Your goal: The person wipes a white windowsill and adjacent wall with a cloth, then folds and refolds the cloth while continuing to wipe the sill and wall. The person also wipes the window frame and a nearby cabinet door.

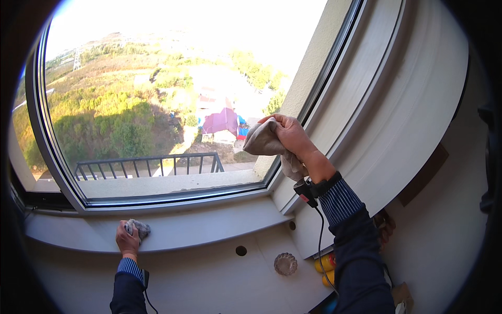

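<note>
My right hand grips a folded beige-grey cloth, raised in front of the lower right part of the window. One end of this cloth hangs down below the wrist. On the white window sill, my left hand is closed around a crumpled grey cloth. The window pane sits in a light frame with dark seals, and fields, trees and roofs show through it. Whether the raised cloth touches the glass or the frame, I cannot tell.
Below the sill, a pale surface has round dark holes and a ribbed glass bowl. Yellow containers stand beside my right forearm. A thin black cable hangs from the device at my right wrist. Outside is a metal railing.
</note>
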{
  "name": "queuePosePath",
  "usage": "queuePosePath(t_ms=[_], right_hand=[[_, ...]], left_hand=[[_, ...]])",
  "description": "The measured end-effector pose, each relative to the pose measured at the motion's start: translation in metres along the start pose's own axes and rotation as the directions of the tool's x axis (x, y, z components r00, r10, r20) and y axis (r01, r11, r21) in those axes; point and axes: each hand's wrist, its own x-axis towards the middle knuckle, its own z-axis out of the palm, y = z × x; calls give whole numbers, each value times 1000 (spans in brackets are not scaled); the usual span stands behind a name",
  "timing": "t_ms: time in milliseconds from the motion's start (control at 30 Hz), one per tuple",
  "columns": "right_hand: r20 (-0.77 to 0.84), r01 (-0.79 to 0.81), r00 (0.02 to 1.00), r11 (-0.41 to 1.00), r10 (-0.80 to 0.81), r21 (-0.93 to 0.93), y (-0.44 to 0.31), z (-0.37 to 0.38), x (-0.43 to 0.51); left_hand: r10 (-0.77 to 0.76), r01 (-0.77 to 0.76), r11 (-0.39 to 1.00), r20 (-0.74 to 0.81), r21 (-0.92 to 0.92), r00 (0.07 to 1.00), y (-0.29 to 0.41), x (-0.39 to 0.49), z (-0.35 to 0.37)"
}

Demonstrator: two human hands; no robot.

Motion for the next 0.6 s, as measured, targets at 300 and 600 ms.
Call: queuePosePath(t_ms=[300, 600], right_hand=[[60, -405, 875, 659, 480, 634, 88, 7, -64], [-196, -535, 693, 676, 694, 507, 264, 49, -150]], left_hand=[[-28, 28, 999, 19, -26, 999, 0, 1, 0], [-36, 38, 999, 65, -26, 997, -10, 0, 5]])
